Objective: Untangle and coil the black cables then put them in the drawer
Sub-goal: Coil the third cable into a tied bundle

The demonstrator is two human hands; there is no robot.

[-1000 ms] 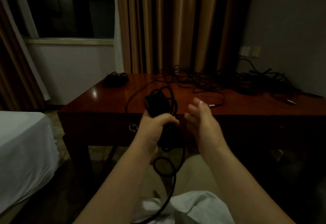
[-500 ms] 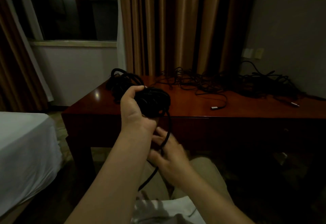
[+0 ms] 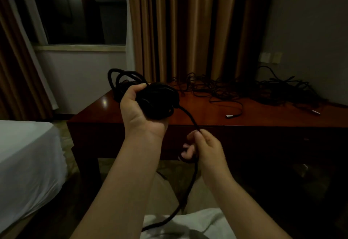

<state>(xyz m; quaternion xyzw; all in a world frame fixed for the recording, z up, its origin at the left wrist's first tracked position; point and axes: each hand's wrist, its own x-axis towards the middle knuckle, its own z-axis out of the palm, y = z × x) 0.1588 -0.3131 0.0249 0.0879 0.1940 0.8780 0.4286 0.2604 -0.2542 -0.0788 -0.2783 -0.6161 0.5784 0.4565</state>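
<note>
Coil: a thick bundle of black cable (image 3: pixel 158 103), wound in many uneven loops, held up in front of the desk's left end, at about 11 o'clock from the frame's centre. Several loose loops stick out at its 10 o'clock side.
Left hand: the left hand (image 3: pixel 139 110) grips the coil from below and from the left, fingers curled round the bundle, thumb tip on top.
Tail: one strand (image 3: pixel 190 118) leaves the coil at its 4 o'clock edge and runs down to the right hand, then hangs on toward 6 o'clock across the lap.
Right hand: the right hand (image 3: pixel 203 148) sits lower, at 5 o'clock from the coil, fingers curled and pinching the strand; a small loop of it wraps under the fingers.
Tangle: a pile of black cables (image 3: pixel 250 90) lies spread on the desk's far side, at 2 o'clock from the coil, well apart from it. One lead ends in a pale plug (image 3: pixel 229 116) on the bare wood.
Desk: the desk (image 3: pixel 207 114) is dark red, glossy wood.
Drawer: the desk front (image 3: pixel 263 140) is too dark to tell whether a drawer is open or what it holds.
Bed: a white bed (image 3: pixel 26 155) stands at 9 o'clock.
</note>
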